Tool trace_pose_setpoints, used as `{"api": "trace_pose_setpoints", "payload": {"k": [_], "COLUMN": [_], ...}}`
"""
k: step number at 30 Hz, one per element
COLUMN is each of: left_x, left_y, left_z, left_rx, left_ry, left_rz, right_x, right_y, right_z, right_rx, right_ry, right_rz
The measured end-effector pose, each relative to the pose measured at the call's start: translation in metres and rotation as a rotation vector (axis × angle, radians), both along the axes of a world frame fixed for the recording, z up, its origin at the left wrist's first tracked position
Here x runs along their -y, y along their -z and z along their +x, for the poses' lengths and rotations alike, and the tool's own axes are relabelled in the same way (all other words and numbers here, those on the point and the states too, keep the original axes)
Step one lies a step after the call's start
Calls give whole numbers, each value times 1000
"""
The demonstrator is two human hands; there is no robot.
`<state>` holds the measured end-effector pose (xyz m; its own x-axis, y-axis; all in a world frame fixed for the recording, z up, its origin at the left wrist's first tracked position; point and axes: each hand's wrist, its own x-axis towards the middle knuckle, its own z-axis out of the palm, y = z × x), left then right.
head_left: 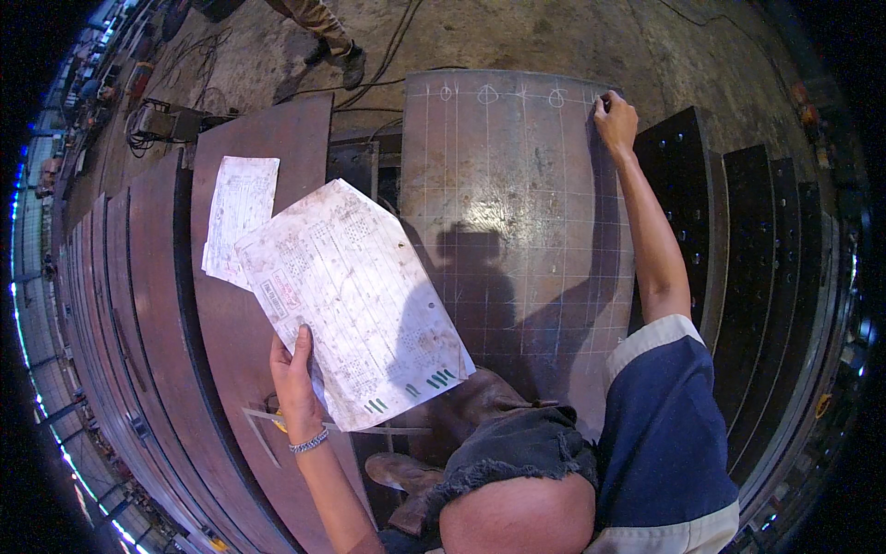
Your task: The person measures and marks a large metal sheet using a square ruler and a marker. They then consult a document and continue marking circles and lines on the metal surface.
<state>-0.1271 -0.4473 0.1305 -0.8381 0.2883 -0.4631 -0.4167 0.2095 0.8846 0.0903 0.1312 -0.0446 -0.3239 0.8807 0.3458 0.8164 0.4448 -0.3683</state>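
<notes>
My left hand point(295, 383) grips a large stained technical drawing point(355, 286) by its lower left edge, thumb on top. Printed hole patterns, a red stamp and green marker strokes show on the sheet. My right hand point(616, 123) is stretched out to the far right corner of a brown steel plate point(498, 171), its fingers pinched together. Whatever they hold there is too small to make out. Pale lines form a grid across this plate, with several circled marks along its far edge. My shadow falls over the plate and part of the drawing.
More papers point(242, 208) lie on another steel plate point(277, 143) to the left. A metal square point(268, 434) rests near my left wrist. Drilled dark steel pieces point(678, 185) stand at the right. Cables point(378, 69) cross the floor beside another person's boot point(351, 66).
</notes>
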Motion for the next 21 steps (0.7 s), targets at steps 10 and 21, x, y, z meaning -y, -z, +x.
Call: {"api": "trace_pose_setpoints", "payload": {"k": [10,21], "left_x": [-1,6], "left_y": [1,4], "left_z": [0,-2], "left_rx": [-6,-5], "left_ry": [-2,-16], "left_rz": [1,-16], "right_x": [15,15], "right_y": [-2,-6], "right_z": [-1,12], "right_rx": [-15,78], "right_ry": [-76,32], "right_rz": [1,-19]}}
